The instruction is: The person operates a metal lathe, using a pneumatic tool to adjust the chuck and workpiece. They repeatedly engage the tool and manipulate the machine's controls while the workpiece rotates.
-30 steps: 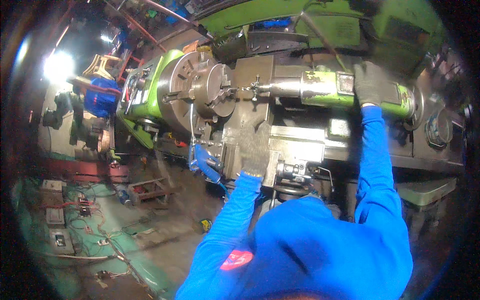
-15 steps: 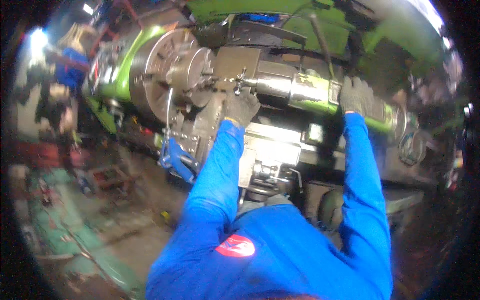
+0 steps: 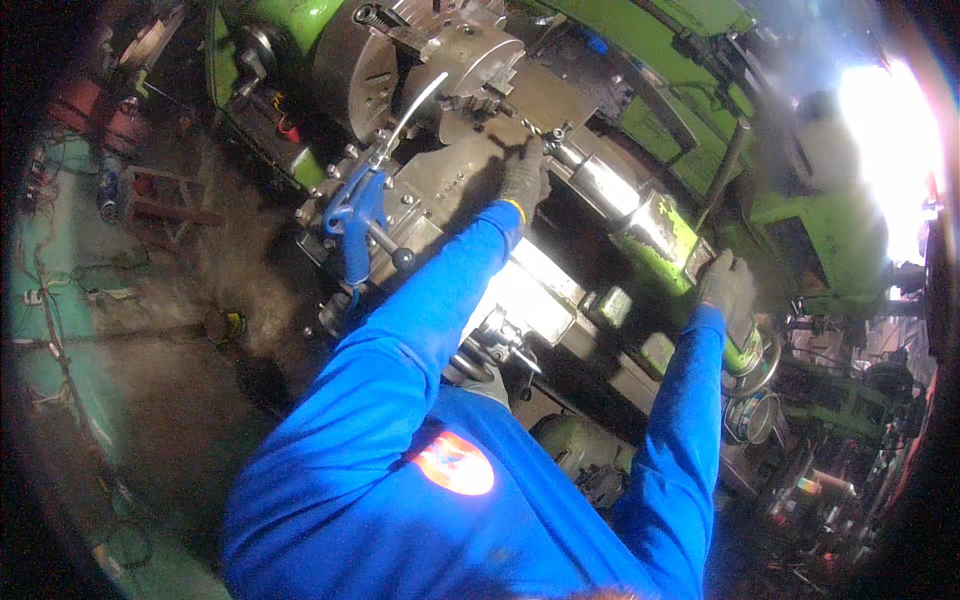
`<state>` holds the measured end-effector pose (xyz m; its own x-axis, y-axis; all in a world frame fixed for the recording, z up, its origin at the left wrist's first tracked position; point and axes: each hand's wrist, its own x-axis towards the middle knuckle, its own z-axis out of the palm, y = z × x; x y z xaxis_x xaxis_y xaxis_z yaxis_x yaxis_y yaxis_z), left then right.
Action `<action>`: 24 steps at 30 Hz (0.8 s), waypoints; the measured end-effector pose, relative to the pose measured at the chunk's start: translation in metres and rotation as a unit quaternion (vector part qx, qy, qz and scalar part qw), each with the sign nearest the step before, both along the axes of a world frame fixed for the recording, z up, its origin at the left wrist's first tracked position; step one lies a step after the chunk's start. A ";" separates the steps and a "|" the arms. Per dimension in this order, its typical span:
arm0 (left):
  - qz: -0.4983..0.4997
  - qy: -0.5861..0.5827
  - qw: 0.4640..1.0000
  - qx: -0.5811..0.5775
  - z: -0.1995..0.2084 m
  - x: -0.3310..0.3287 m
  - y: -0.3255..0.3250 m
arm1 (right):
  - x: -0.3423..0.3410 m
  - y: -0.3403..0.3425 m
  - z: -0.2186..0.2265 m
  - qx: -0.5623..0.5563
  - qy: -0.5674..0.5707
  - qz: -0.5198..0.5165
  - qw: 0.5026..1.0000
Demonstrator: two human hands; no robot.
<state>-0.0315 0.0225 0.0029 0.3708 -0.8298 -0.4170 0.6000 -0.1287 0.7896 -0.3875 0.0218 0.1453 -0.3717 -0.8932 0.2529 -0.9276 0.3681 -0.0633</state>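
Note:
In a grey glove, my left hand (image 3: 525, 178) is closed beside the nose of the lathe tailstock, under a drill bit (image 3: 531, 127) and a small cross-shaped metal fitting (image 3: 560, 132). What its fingers hold is hidden. The bit points toward the lathe chuck (image 3: 470, 62), whose jaws face it. My right hand (image 3: 728, 285), gloved too, curls its fingers over the rear of the green tailstock (image 3: 655, 238). The bright steel quill (image 3: 605, 190) reaches out from that body toward my left hand.
A blue air blow gun (image 3: 355, 215) with a thin nozzle stands on the tool post, left of my left forearm. The carriage (image 3: 530, 290) with its handles lies below my hands. A handwheel (image 3: 757, 362) sits at the tailstock's end. Bright light glares at the upper right.
My view has turned, so the lathe now slants down to the right. Both hands keep their places at the tailstock, the left by the drill bit and the right at the rear.

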 end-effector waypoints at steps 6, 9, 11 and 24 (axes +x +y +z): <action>-0.056 0.139 0.989 0.010 0.017 0.005 0.019 | 0.006 0.006 0.000 -0.021 -0.003 0.005 1.000; 0.028 -0.335 0.939 -0.073 -0.032 0.016 0.004 | 0.013 0.001 -0.003 -0.041 0.002 0.029 0.999; -0.016 -0.341 0.938 -0.059 -0.036 0.015 0.005 | 0.007 0.002 -0.007 -0.047 0.006 0.026 0.999; -0.051 -0.282 0.958 0.002 -0.016 0.005 0.011 | 0.009 0.007 -0.001 -0.047 0.004 0.025 0.999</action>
<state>-0.0262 0.0330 -0.0131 0.4543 -0.8730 -0.1774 0.0627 -0.1672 0.9839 -0.3790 0.0285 0.1446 -0.3253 -0.8830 0.3385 -0.9452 0.3143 -0.0884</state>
